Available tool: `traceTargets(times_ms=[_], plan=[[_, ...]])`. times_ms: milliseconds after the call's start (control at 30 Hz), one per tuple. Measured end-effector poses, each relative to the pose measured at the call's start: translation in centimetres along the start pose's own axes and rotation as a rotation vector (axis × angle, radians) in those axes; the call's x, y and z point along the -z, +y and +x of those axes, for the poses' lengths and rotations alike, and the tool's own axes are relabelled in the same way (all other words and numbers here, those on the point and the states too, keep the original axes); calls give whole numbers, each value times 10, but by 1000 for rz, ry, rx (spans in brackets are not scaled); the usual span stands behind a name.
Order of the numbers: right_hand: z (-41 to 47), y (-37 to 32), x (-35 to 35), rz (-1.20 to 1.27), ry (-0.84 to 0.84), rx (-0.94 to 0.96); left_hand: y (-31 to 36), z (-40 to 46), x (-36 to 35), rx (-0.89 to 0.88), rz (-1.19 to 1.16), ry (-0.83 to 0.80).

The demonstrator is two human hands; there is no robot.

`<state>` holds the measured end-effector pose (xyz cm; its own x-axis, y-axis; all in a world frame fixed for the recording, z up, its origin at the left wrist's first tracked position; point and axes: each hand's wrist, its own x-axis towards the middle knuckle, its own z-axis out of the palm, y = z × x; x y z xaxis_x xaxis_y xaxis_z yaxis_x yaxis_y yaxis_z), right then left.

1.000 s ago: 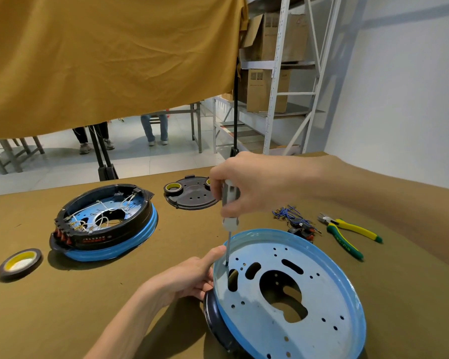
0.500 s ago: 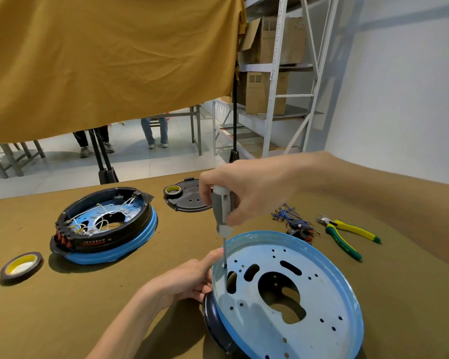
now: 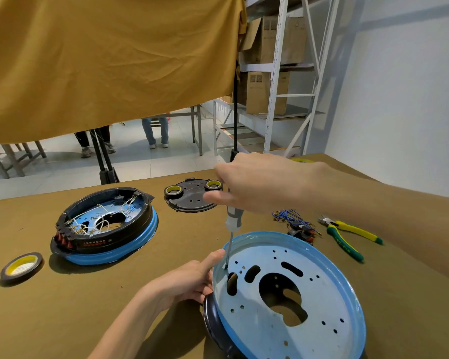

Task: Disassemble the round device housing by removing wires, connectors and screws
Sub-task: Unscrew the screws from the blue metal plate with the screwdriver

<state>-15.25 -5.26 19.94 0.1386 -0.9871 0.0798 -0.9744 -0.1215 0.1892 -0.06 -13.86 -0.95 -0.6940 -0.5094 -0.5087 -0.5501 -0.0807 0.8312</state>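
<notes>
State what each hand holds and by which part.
Right hand holds the screwdriver by its handle top; left hand grips the blue housing at its left rim.

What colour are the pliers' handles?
Green and yellow pliers, clearest in the head view.

Right hand: we grip the grey-handled screwdriver, tip on the tilted round light-blue metal housing
Left hand: we hold its rim

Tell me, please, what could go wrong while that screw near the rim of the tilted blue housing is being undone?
The screwdriver tip sits close to the left hand thumb on the rim; a slip could jab it. The blue housing rests tilted, steadied only by that hand, so downward pressure might rock it. The right hand grips the handle's top only, so the tip may cam out.
</notes>
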Motion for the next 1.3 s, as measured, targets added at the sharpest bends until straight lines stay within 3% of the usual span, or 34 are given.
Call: traceTargets(times_ms=[67, 233, 400, 567, 733, 900, 967, 1067, 1133, 1200, 1300], plan=[[-1, 0, -4, -6, 26, 65, -1, 1, 0, 1, 12, 3], [-3, 10, 11, 331, -192, 190, -2, 2, 1, 9, 1, 2], [1, 7, -6, -27, 35, 35, -4, 3, 2, -1, 14, 0], [0, 13, 7, 348, -156, 190, -3, 4, 2, 4, -4, -10], [-1, 5, -2, 4, 17, 65, -2, 1, 1, -1, 14, -5], [-1, 11, 7, 312, -131, 176, 0, -1, 1, 1, 3, -2], [-3, 11, 4, 283, -126, 144, -1, -1, 1, -3, 2, -10], [-1, 7, -6, 17, 36, 49, -2, 0, 1, -15, 2, -15], [-1, 9, -6, 139, 29, 84, -2, 0, 0, -12, 8, -10], [-4, 12, 2, 297, -82, 156, -2, 2, 0, -7, 10, 2], [-7, 9, -1, 248, -79, 170, -1, 2, -1, -9, 16, 10]])
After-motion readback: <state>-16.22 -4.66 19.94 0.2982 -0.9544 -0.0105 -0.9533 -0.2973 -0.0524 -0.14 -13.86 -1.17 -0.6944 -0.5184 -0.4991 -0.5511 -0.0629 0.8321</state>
